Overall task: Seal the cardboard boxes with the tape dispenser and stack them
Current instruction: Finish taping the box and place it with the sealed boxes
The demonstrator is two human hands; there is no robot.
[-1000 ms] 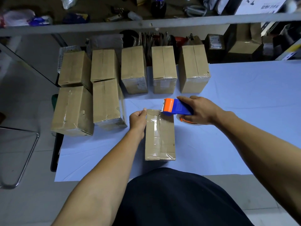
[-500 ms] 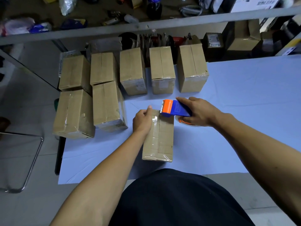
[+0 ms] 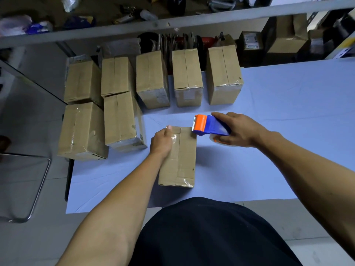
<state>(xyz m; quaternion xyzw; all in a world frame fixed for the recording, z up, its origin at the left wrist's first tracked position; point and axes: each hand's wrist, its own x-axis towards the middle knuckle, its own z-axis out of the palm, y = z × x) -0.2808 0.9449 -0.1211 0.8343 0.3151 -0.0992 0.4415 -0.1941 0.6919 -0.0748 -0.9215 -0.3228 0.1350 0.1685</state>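
Note:
A small cardboard box (image 3: 182,162) lies lengthwise on the blue table (image 3: 278,104) in front of me, with clear tape along its top seam. My left hand (image 3: 161,144) grips the box's far left corner, thumb over the far end. My right hand (image 3: 237,130) holds the blue and orange tape dispenser (image 3: 208,125) just past the box's far right corner, its toothed orange head at the box's far edge. A clear tape roll shows under that hand.
Several taped cardboard boxes (image 3: 187,77) stand in a row at the table's far edge, with two stacks (image 3: 119,120) at the left. A metal shelf rail (image 3: 172,22) crosses above. A chair frame (image 3: 36,189) stands left of the table.
My left hand slid from the box's left side onto its far corner, thumb over the end. The dispenser stayed at the far right corner and lifted slightly. The box turned a little.

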